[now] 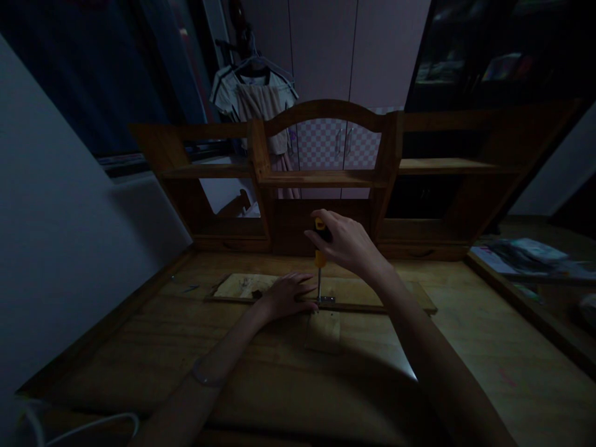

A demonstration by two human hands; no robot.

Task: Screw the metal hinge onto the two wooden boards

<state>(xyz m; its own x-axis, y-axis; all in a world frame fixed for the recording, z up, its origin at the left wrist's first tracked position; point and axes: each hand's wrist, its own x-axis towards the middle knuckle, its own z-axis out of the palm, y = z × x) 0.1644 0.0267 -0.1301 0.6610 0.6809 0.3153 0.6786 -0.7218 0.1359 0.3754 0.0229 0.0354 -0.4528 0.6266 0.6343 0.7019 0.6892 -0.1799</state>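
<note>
My right hand is wrapped round the yellow and black handle of a screwdriver, held upright. Its shaft points down to a small metal bracket or hinge at the near edge of a long wooden board. My left hand lies on that board just left of the shaft, fingers spread, thumb close to the tip. In front of the bracket is a small square piece of wood. Whether a screw sits under the tip is too dark to tell.
The board lies on a wooden desk with a shelf unit along its back. Small metal bits lie left of the board. A white cable is at the near left. Plastic-wrapped items lie beyond the right edge.
</note>
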